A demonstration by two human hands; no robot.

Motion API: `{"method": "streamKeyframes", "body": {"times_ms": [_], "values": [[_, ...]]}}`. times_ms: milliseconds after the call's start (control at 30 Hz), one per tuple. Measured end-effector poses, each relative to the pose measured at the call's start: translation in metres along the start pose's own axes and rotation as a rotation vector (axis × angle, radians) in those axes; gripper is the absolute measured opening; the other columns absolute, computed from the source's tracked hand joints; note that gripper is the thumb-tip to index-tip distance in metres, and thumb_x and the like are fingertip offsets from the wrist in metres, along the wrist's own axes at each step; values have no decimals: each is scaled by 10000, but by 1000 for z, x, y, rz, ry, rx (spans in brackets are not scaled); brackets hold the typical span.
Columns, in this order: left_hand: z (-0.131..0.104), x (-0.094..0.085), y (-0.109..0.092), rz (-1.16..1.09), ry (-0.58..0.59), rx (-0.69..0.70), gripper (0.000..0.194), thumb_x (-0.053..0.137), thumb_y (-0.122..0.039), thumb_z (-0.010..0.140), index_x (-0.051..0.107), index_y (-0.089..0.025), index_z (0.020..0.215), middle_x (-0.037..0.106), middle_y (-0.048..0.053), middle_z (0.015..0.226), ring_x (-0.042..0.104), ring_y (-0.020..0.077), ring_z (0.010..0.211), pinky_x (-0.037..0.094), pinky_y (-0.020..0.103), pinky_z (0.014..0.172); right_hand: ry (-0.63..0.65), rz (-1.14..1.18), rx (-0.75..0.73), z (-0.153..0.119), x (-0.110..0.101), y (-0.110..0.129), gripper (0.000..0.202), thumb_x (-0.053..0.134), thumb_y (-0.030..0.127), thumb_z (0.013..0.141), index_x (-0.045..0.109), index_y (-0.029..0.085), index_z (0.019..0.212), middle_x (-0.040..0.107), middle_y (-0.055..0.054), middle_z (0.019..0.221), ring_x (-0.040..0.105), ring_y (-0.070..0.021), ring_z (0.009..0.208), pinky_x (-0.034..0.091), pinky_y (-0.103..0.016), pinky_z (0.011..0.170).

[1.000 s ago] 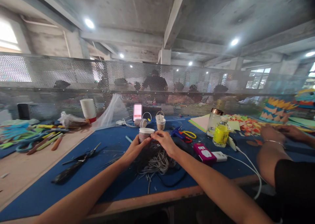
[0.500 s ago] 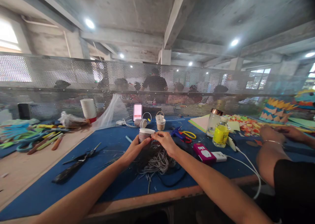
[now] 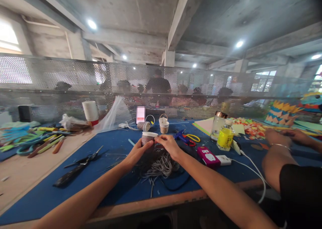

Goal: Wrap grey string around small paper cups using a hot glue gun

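A small paper cup (image 3: 149, 134) with a white rim, its side wrapped in something greyish-brown, is held above the blue mat. My left hand (image 3: 138, 151) is closed round its left side and front, the thumb on the wall. My right hand (image 3: 170, 145) pinches at the cup's right side; what lies between those fingertips is too small to make out. Below both hands lies a tangled heap of grey cord (image 3: 163, 166). Behind the cup, a small wrapped cup with a loop handle (image 3: 164, 126) stands upright, and a similar handled cup (image 3: 143, 126) lies on its side.
Black-handled pliers (image 3: 83, 163) lie left on the mat. Blue-red scissors (image 3: 184, 137), a magenta box (image 3: 207, 156), a glass jar (image 3: 216, 128) and a yellow-labelled bottle (image 3: 225, 137) are to the right. A co-worker's arm (image 3: 276, 155) reaches in at right. A mesh partition (image 3: 120, 74) stands behind.
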State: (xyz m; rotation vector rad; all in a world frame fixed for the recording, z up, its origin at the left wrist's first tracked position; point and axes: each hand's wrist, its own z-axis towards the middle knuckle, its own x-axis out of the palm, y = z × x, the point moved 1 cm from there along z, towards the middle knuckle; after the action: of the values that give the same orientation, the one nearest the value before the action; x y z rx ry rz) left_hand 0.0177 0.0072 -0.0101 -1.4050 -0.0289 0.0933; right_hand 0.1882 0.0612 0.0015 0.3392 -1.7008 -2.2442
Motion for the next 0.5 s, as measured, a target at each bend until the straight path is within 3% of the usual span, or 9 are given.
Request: {"method": "streamKeyframes", "body": {"times_ms": [167,333,500], "values": [[0,1,-1,3,-2,7,629,821,-654,721,713,-156,1090,729,55,895,645,236,832,484,350,789,-9,-10,-6,2,-1,-2,457,822,639,682,735,191,670,710,-34,748,633,-201,783,493,-316,739],[0,1,-3,-70,13,-14,689,836,-659,703,725,-173,1178,774,104,1061,697,283,957,530,390,862,-2,-3,-11,8,-3,-10,473,811,652,700,732,187,723,745,-55,858,659,-212,835,513,-330,774],[3,-5,-1,-116,-11,-18,674,832,-649,720,719,-170,1181,772,127,1142,700,315,1067,559,402,878,-1,-178,-213,9,-4,-12,404,777,601,790,723,203,746,741,-79,1028,671,-233,943,506,-348,885]]}}
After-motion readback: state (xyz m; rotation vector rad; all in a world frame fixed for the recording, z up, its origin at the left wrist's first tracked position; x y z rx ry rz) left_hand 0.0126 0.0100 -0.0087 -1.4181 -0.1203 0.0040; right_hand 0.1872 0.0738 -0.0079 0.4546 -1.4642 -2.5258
